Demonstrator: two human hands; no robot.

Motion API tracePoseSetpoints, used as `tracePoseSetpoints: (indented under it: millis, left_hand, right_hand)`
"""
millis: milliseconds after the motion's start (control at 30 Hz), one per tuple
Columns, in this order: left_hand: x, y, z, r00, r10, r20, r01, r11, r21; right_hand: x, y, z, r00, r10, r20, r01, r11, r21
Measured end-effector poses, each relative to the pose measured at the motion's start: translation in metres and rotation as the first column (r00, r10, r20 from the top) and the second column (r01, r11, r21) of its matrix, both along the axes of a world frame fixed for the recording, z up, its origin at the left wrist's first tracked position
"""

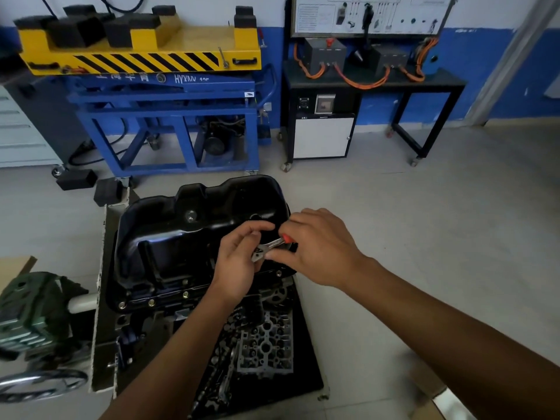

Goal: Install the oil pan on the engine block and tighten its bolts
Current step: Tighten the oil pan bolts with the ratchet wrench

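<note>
Centrally: oil pan (pixel 169 237) atop engine block (pixel 266 350); open floor (pixel 409 222) rightward. Left hand (pixel 239 262) and right hand (pixel 321 247), fingers curled, pinch small wrench (pixel 269 247) at pan's right edge.

A blue lift cart (pixel 163 116) with a yellow striped top stands at eleven o'clock. At one o'clock a black counter (pixel 445 81) carries grey boxes (pixel 324 54) joined by orange cables (pixel 362 84). A green machine (pixel 33 307) sits at eight o'clock.

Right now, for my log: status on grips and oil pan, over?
Left grip pinches wrench head, right grip holds its handle. Pan on block, bolts in near flange. Nothing seen in the way.
</note>
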State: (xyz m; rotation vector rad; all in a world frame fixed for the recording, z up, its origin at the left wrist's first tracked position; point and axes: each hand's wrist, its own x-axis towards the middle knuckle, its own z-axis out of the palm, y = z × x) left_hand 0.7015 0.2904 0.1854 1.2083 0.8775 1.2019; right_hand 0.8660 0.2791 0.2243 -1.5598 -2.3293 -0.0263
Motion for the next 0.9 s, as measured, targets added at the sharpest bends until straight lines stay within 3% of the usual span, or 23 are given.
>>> tracePoseSetpoints:
  millis: [133, 267, 467, 567, 900]
  left_hand:
    - [-0.005, 0.002, 0.001, 0.999, 0.036, 0.019, -0.035, 0.998, -0.053]
    - [-0.003, 0.003, 0.001, 0.997, 0.059, -0.055, -0.062, 0.996, -0.063]
    - [0.001, 0.002, 0.006, 0.993, -0.102, -0.053, 0.102, 0.995, -0.007]
    - [0.008, -0.002, 0.013, 0.988, -0.150, 0.019, 0.150, 0.988, 0.039]
    - [0.024, 0.001, 0.008, 0.998, -0.002, 0.071, -0.001, 0.999, 0.041]
  right_hand:
    - [-0.009, -0.009, -0.003, 0.993, -0.063, -0.098, 0.066, 0.997, 0.032]
    - [-0.013, -0.015, -0.001, 0.987, -0.105, -0.121, 0.109, 0.994, 0.023]
    - [0.002, -0.012, 0.004, 0.984, -0.086, -0.158, 0.066, 0.990, -0.128]
    - [0.010, -0.006, 0.011, 0.980, -0.099, -0.172, 0.076, 0.988, -0.132]
    - [0.028, 0.009, 0.018, 0.977, 0.000, -0.212, -0.018, 0.996, -0.083]
